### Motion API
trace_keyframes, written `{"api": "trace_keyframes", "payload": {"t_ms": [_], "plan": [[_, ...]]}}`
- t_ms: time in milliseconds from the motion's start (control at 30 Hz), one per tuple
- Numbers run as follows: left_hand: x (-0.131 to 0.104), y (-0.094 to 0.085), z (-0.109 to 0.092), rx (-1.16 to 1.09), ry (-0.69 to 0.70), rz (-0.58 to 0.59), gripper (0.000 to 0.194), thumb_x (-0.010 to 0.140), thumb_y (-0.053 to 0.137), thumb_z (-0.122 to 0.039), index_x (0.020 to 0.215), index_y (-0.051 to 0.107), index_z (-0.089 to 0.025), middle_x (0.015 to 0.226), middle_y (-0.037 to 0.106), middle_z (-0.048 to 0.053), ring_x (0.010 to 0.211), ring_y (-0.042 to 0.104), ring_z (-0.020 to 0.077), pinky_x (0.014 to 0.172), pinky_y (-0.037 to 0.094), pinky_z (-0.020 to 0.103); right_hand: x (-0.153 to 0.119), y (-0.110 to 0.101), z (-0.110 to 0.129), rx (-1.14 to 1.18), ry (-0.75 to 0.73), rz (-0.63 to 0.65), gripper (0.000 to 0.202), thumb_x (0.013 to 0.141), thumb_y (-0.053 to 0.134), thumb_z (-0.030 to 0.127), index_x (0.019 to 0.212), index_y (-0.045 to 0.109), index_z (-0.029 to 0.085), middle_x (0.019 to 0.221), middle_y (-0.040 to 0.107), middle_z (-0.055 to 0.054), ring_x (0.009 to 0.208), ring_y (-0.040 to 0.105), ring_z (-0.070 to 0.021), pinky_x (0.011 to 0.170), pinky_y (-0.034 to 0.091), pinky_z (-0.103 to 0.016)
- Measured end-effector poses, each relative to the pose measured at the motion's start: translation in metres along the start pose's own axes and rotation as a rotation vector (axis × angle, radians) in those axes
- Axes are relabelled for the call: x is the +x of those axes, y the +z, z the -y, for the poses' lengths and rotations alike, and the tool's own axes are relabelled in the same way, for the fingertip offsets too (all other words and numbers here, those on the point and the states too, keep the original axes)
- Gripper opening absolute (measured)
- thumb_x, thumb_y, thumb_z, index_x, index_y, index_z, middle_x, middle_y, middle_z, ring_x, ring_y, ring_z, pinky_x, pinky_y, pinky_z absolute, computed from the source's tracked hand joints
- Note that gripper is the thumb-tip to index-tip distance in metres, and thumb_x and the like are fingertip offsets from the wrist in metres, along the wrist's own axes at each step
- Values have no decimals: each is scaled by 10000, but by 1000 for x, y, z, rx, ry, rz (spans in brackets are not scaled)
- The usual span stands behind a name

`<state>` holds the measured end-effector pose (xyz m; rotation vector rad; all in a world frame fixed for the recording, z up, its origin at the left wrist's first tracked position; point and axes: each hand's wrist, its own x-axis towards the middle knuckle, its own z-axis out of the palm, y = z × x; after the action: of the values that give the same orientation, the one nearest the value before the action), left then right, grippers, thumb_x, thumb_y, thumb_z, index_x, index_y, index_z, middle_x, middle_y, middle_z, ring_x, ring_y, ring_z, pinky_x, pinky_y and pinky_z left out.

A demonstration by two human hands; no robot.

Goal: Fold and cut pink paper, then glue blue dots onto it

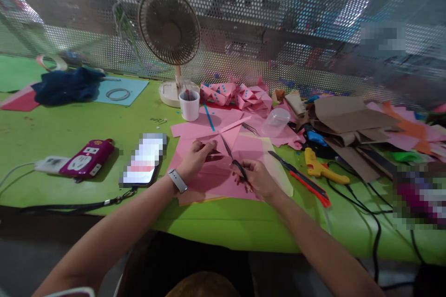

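My right hand [256,178] has its fingers in the dark handles of a pair of scissors [227,147], whose blades point away from me and to the left. Thumb and fingers of my left hand [198,158] are pinched on a small piece of pink paper [215,152], close to the scissors. Both hands are over larger sheets of pink paper [209,185] on the table. Just beyond the blades, a pale pink strip [235,123] lies at a slant. My fingers partly hide the held piece.
Behind the sheets are a white cup [190,106], a fan [169,28] and folded pink paper shapes [219,93]. To the right lie a red-and-black cutter [303,178], a yellow glue gun [325,167] and cables. A phone [145,160] and purple power socket [87,160] lie left.
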<state>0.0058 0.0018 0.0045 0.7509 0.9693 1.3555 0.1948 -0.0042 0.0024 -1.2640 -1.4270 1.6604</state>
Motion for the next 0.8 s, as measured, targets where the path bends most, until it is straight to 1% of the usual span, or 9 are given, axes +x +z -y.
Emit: {"api": "trace_keyframes", "payload": {"t_ms": [100, 233, 300, 367, 467, 533, 600, 700, 800], "plan": [[1, -1, -1, 8, 33, 4, 378, 700, 792, -407, 666, 551, -118, 654, 556, -17, 659, 630, 120, 804, 601, 369, -2, 1, 8, 12, 24, 68, 452, 612, 802, 534, 735, 606, 145, 526, 626, 17, 327, 440, -50, 304, 340, -167], [5, -5, -4, -15, 91, -81, 361, 721, 782, -382, 665, 527, -133, 642, 573, -13, 661, 645, 128, 809, 593, 379, -9, 1, 22, -51, 77, 185, 457, 627, 795, 540, 721, 608, 134, 569, 648, -5, 365, 474, -52, 355, 396, -178], [7, -7, -6, -12, 94, -104, 328, 738, 770, -344, 675, 530, -129, 633, 580, -10, 661, 660, 137, 772, 593, 354, -12, -4, 29, -78, 76, 183, 476, 635, 781, 568, 732, 612, 134, 593, 652, -13, 382, 486, -58, 376, 417, -190], [9, -9, -7, 4, 79, -99, 291, 755, 750, -313, 684, 549, -116, 624, 595, 5, 651, 673, 148, 709, 589, 315, -13, -14, 33, -125, 38, 119, 500, 647, 752, 611, 754, 613, 142, 635, 659, -20, 404, 502, -70, 396, 433, -210], [12, -12, -9, 28, 44, -81, 248, 771, 723, -291, 712, 580, -97, 638, 644, 50, 639, 686, 162, 635, 573, 276, -8, -39, 31, -338, -68, -93, 483, 703, 680, 642, 730, 599, 166, 655, 645, -12, 441, 489, -83, 432, 414, -225], [14, -14, -10, 43, 25, -70, 234, 773, 717, -290, 737, 597, -92, 667, 677, 79, 640, 691, 162, 613, 565, 259, -2, -58, 25, -652, -111, -249, 444, 759, 627, 617, 688, 606, 179, 605, 614, -5, 482, 497, -107, 451, 362, -227], [14, -15, -13, 61, 8, -59, 230, 766, 722, -296, 758, 612, -94, 676, 695, 86, 640, 693, 155, 606, 559, 240, 3, -77, 18, -1010, -85, -370, 400, 790, 604, 564, 658, 627, 187, 599, 624, -22, 551, 544, -144, 484, 325, -239], [13, -15, -18, 102, -35, -44, 227, 749, 736, -298, 781, 635, -97, 644, 699, 81, 614, 690, 146, 589, 552, 220, 7, -97, 12, -1189, -38, -449, 325, 757, 655, 482, 634, 634, 181, 623, 650, -55, 615, 580, -181, 514, 292, -257], [9, -12, -24, 163, -97, -6, 222, 729, 752, -282, 762, 658, -83, 628, 703, 106, 583, 684, 153, 560, 547, 220, 6, -109, 15, -1205, -15, -424, 259, 719, 705, 433, 688, 660, 180, 612, 653, -43, 598, 587, -180, 513, 299, -256]]}}
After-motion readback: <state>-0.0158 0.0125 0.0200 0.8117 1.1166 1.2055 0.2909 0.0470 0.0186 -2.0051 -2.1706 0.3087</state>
